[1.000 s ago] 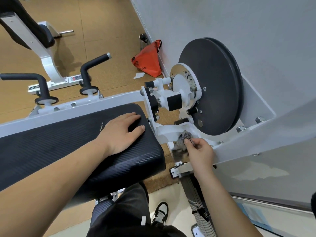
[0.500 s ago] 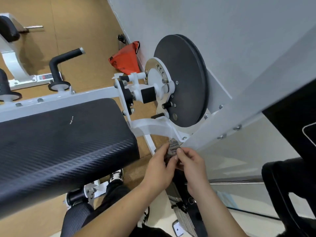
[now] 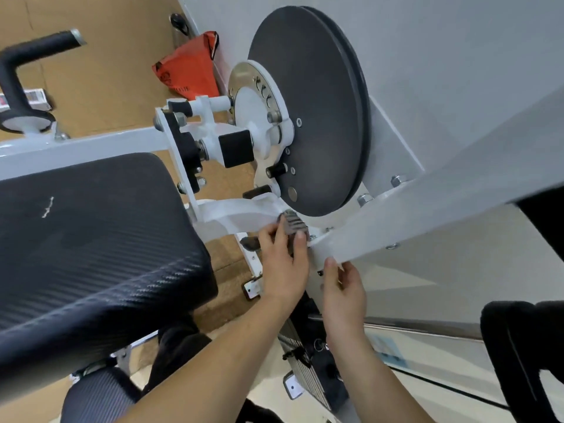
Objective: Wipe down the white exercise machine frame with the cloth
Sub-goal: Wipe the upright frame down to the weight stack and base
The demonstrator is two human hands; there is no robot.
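Cork flooring lies behind the white exercise machine frame [image 3: 238, 213]. In the head view the left hand [image 3: 282, 270] pinches the ribbed cloth [image 3: 291, 225] against its curved arm under the black disc [image 3: 308, 117], probably to reach that tight joint. The right hand [image 3: 343, 288], loose and empty, touches the slanted beam [image 3: 412, 221].

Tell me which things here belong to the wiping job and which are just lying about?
In the job: cloth, left hand gripping it, white frame, right hand touching the frame.
Lying about: orange bag, black seat pad, black handle.
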